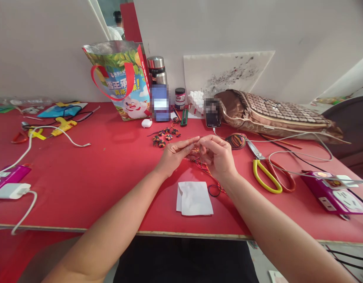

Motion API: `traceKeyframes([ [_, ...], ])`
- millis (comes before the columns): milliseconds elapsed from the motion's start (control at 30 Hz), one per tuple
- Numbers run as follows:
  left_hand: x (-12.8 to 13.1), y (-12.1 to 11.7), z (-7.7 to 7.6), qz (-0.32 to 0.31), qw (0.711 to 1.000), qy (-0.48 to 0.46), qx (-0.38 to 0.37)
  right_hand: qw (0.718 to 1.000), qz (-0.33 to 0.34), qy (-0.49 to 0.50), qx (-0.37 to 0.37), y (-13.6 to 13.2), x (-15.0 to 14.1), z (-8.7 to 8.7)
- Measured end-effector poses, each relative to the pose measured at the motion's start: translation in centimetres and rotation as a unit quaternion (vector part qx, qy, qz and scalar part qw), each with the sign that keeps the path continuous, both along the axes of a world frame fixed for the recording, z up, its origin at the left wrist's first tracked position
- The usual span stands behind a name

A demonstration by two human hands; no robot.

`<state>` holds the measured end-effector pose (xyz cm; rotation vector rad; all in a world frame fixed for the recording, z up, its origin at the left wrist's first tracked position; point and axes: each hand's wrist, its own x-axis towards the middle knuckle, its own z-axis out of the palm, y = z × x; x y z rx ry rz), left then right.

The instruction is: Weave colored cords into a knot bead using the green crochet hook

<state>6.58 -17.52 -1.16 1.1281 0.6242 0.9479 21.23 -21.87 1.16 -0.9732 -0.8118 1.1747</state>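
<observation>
While I observe the work surface through the head camera, I hold the left hand (175, 156) and the right hand (217, 154) close together above the red table (122, 177), near its middle. The thumb and index finger of the left hand are pressed together on the multicoloured cord (202, 166), whose loose strands run below both hands and toward the right forearm. The fingers of the right hand are curled, with the tips just beside those of the left; I cannot tell whether they clamp a strand, since the contact point is hidden.

Directly in front of the hands, toward the table edge, lies a folded white paper (196, 199). A dark loop of cord rests just beside its right side. Beyond the left hand I locate a group of knotted cord pieces (161, 144). To the right of the right hand is a wound cord ball (236, 141); next to it lie scissors (266, 175) with one yellow and one red handle, blades pointing away from me. A charging phone (213, 118) stands behind the hands, near a green cutter (184, 117).
</observation>
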Motion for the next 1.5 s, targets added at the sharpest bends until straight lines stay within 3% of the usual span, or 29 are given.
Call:
traceKeyframes([
  [100,0.0,-0.1,0.2,-0.007,1.000,0.003,0.001,1.000,-0.005,0.000,-0.003,0.0,0.1,0.1],
  [333,0.0,-0.3,0.6,0.034,0.998,-0.027,-0.041,0.994,0.079,-0.069,0.027,-0.3,-0.8,-0.7],
  [633,0.0,0.0,0.7,0.045,0.995,-0.032,-0.083,0.995,0.058,-0.079,0.018,-0.4,-0.4,-0.5],
  [833,-0.2,0.3,0.5,0.058,0.988,-0.052,-0.131,0.983,0.064,-0.157,0.066,-0.8,-0.8,-0.6],
  [933,-0.1,0.3,0.5,0.060,0.985,-0.079,-0.141,0.956,0.051,-0.265,0.112,-1.0,-1.0,-1.0],
  [1067,-0.2,0.4,0.8,0.057,0.978,-0.105,-0.168,0.877,0.039,-0.456,0.143,-1.0,-1.2,-1.9],
  [1133,-0.3,0.5,1.0,0.061,0.976,-0.113,-0.179,0.847,0.056,-0.509,0.142,-0.9,-1.3,-2.3],
  [1200,-0.4,0.7,1.0,0.070,0.973,-0.120,-0.185,0.834,0.081,-0.527,0.144,-0.7,-1.2,-2.5],
  [1333,-0.6,0.9,0.9,0.068,0.972,-0.131,-0.181,0.849,0.088,-0.495,0.160,-0.7,-0.7,-1.9],
  [1433,-0.8,1.1,0.9,0.060,0.972,-0.139,-0.180,0.888,0.008,-0.438,0.142,-0.6,0.3,-1.2],
  [1500,-1.0,1.3,1.1,0.061,0.971,-0.142,-0.184,0.898,-0.067,-0.415,0.131,-0.4,1.2,-0.6],
])
